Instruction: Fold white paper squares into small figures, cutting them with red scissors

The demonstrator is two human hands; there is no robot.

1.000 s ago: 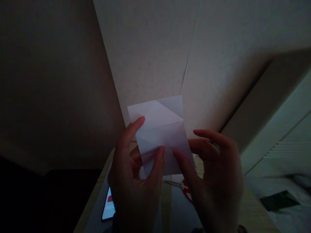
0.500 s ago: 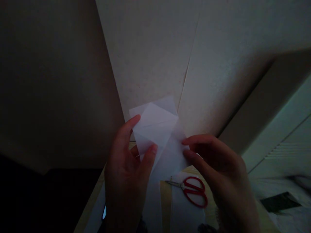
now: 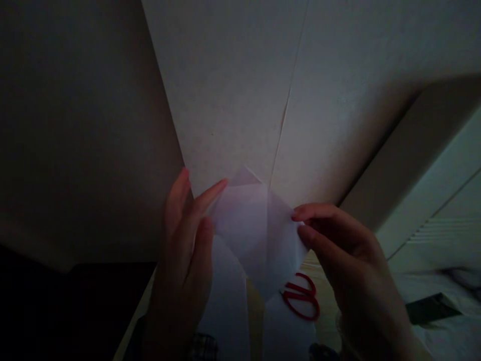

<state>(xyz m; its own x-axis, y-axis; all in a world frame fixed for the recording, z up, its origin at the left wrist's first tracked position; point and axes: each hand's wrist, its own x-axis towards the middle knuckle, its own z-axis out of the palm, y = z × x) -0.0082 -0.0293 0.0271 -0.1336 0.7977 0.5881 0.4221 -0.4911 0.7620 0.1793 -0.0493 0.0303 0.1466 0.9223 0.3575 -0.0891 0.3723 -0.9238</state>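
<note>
A folded sheet of white paper [image 3: 244,225] is in the air before me, with crossing creases and a pointed top flap. My right hand [image 3: 349,260] pinches its right corner between thumb and index finger. At the paper's left side, my left hand [image 3: 184,255] has its fingers spread. Its index fingertip is at the upper left edge and its thumb beside the left corner; whether they press on the paper is hard to see. Red-handled scissors [image 3: 302,298] lie below the paper, their blades hidden behind it.
More white paper [image 3: 227,301] lies on the light wooden table [image 3: 255,311] beneath my hands. A pale wall panel [image 3: 233,90] with a seam rises behind. To the right are a white cabinet front [image 3: 443,220] and a dark green item [image 3: 432,308]. The scene is dim.
The paper has turned and moved slightly lower, and now covers the scissor blades. My left hand has loosened and spread its fingers; my right hand still pinches the right corner.
</note>
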